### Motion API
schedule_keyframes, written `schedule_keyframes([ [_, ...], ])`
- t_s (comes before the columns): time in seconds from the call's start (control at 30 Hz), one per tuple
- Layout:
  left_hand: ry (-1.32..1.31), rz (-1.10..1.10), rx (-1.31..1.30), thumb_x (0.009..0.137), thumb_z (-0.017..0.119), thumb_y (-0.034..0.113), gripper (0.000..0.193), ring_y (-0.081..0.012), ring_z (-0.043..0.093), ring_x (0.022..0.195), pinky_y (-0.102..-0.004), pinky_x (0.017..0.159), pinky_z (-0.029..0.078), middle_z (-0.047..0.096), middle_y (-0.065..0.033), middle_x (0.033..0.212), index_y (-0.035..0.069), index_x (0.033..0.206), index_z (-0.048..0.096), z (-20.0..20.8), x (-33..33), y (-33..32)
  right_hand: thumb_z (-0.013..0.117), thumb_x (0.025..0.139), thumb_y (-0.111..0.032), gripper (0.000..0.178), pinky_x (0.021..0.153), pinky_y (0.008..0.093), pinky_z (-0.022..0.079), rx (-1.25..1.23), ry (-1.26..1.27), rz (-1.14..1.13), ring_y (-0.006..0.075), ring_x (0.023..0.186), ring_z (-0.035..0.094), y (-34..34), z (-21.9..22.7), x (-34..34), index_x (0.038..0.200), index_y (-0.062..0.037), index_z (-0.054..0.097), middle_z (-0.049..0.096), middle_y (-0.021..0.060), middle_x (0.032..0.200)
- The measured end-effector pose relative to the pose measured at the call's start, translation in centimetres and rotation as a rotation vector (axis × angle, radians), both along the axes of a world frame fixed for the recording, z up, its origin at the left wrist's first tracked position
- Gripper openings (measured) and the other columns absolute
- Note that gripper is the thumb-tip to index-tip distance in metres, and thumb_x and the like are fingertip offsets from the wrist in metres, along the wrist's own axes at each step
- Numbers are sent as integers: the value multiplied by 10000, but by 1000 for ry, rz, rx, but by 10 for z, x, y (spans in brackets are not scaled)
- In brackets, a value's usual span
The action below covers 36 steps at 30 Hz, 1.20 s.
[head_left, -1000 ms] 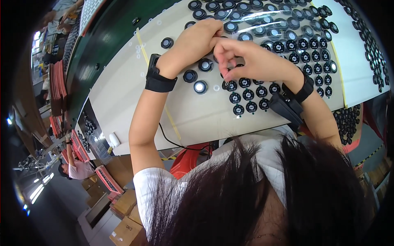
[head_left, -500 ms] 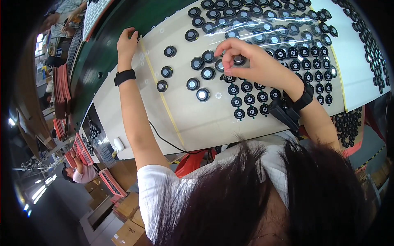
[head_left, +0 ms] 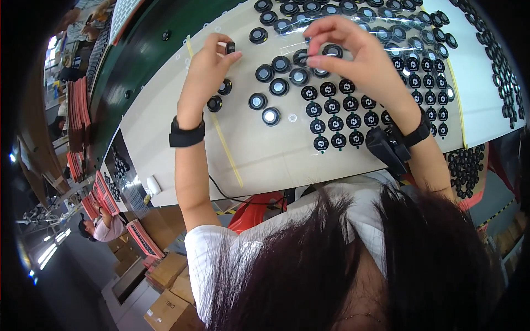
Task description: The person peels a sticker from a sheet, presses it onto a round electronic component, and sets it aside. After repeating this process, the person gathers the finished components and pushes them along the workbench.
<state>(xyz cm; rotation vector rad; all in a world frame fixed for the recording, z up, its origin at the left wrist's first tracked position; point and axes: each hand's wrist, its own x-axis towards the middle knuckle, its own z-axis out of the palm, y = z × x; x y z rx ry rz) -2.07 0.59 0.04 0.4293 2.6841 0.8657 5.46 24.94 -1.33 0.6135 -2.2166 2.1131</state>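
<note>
My left hand [head_left: 208,65] is closed on a small black round disc [head_left: 230,48], tilted on its edge between thumb and fingers. Two similar discs [head_left: 215,103] lie just below that hand, by a yellow tape strip. Over the right part of the table, my right hand [head_left: 359,58] has thumb and forefinger brought together at a thin dark sliver I cannot make out. Beneath its fingertips sit black discs with pale grey centres [head_left: 300,76]. Rows of black round stickers with white marks [head_left: 332,106] lie below its palm and wrist, partly covered by the hand.
Many more discs [head_left: 312,6] fill the far side, partly under glossy clear film [head_left: 381,36]. A green surface [head_left: 146,52] runs along the far left with a few discs on it. A black cable [head_left: 221,191] crosses the near edge. Another person [head_left: 105,226] sits at lower left.
My left hand has come back right from the green surface, leaving a disc there, and now grips another disc. My right hand has risen slightly, its fingers changed. The view has shifted a little.
</note>
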Motion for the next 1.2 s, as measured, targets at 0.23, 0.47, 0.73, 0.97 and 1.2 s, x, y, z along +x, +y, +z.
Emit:
schedule_keyframes([
  [0.23,-289,-60,909,742,569,-79,330,-221,612,819,-302,709,525,566,-200,981,-57,1035,418,52,55,42,605,763,14,285,839,273,415,-385,-299,-53,92,774,547,0,51,13,991,6,434,557,62,883],
  [0.47,-42,8,876,644,589,-180,375,-242,625,779,-303,697,535,588,-207,889,-80,971,433,67,85,66,602,772,14,228,704,202,479,-670,-528,99,92,731,581,-9,75,16,919,-6,429,560,37,753],
  [0.73,115,19,778,603,616,-193,368,-232,630,751,-288,676,540,603,-204,825,-97,921,457,74,92,71,600,769,30,213,628,182,492,-526,214,199,108,737,591,-12,57,10,877,-5,420,570,76,785],
  [0.97,161,29,734,601,620,-191,360,-216,629,749,-268,671,537,605,-198,819,-105,916,468,73,90,71,595,768,40,206,598,184,496,-761,-426,125,106,721,589,-17,66,20,830,-11,405,548,63,760],
  [1.2,161,50,748,599,617,-194,352,-213,630,746,-258,663,535,606,-208,826,-111,909,472,76,88,77,591,766,46,196,578,167,488,-707,-381,72,75,702,568,-17,66,21,806,-15,410,527,41,735],
])
